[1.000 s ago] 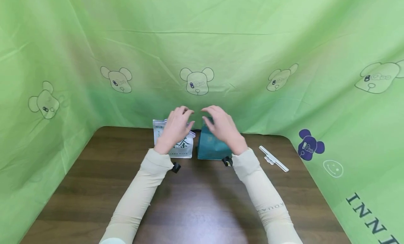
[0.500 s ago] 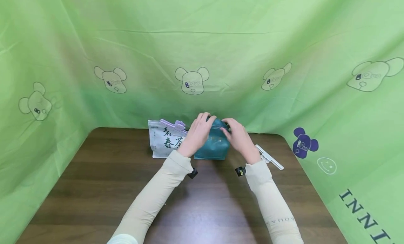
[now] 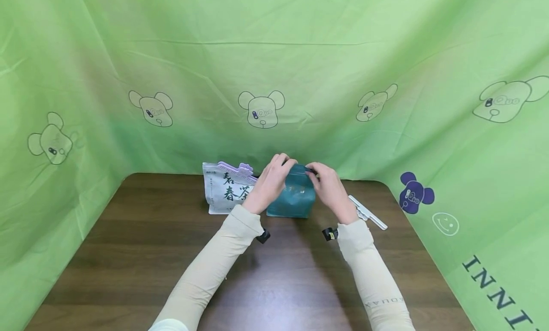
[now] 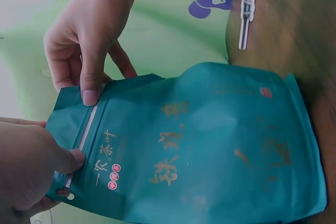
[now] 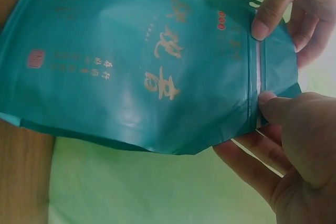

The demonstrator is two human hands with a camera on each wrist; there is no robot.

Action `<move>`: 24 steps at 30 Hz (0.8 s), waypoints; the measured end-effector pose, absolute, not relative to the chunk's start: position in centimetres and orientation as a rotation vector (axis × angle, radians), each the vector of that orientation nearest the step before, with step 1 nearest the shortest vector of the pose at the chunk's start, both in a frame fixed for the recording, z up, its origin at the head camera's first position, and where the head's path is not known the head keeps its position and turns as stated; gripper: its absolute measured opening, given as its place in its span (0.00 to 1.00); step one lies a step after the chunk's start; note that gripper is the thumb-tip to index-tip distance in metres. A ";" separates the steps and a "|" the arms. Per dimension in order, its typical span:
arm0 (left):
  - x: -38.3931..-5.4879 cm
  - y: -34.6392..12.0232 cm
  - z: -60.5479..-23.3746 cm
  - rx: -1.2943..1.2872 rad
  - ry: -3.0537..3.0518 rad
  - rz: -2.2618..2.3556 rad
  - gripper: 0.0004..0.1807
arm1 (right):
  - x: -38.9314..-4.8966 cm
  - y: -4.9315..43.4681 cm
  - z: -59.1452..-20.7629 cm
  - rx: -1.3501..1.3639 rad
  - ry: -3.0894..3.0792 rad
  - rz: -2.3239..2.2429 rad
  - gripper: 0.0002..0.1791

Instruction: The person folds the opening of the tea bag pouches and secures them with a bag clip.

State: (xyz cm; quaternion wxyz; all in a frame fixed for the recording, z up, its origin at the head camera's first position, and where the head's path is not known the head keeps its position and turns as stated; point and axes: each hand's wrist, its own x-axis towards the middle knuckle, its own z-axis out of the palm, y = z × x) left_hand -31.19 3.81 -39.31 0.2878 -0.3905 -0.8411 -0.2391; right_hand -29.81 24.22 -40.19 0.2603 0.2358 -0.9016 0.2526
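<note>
A teal tea bag (image 3: 293, 197) with gold lettering stands upright near the back of the table. My left hand (image 3: 271, 181) pinches its top at the left end, thumb in front along the pale zip strip, fingers behind. At the top's right end my right hand (image 3: 328, 185) pinches the same strip. Both thumbs lie across the seal in the left wrist view, where the bag (image 4: 210, 145) fills much of the picture. Left of it stands a white tea bag (image 3: 223, 190) with dark green characters, and a lilac bag clip (image 3: 238, 170) sits across its top.
A white bag clip (image 3: 372, 214) lies on the brown wooden table (image 3: 141, 255), to the right of my right hand. Green cloth (image 3: 206, 107) printed with bear faces hangs close behind the table and along both sides.
Both hands have moved right and now hold the teal bag's top, where a second ago they were raised with thumbs and fingers spread. The white bag and its lilac clip show more fully.
</note>
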 end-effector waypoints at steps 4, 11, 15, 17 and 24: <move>-30.6 3.6 -39.0 -1.057 -2.237 -0.651 0.27 | -29.1 24.2 -39.6 0.645 -2.418 0.680 0.06; -28.8 2.6 -38.2 -1.068 -2.234 -0.650 0.27 | -27.6 23.5 -38.9 0.704 -2.377 0.693 0.07; -27.7 1.6 -38.1 -1.070 -2.232 -0.654 0.28 | -26.8 22.8 -39.1 0.749 -2.361 0.721 0.07; -27.2 1.0 -38.2 -1.066 -2.233 -0.660 0.28 | -26.5 22.3 -39.3 0.769 -2.349 0.735 0.07; -26.1 -1.5 -38.6 -1.041 -2.263 -0.713 0.26 | -26.1 20.0 -40.1 0.837 -2.309 0.780 0.07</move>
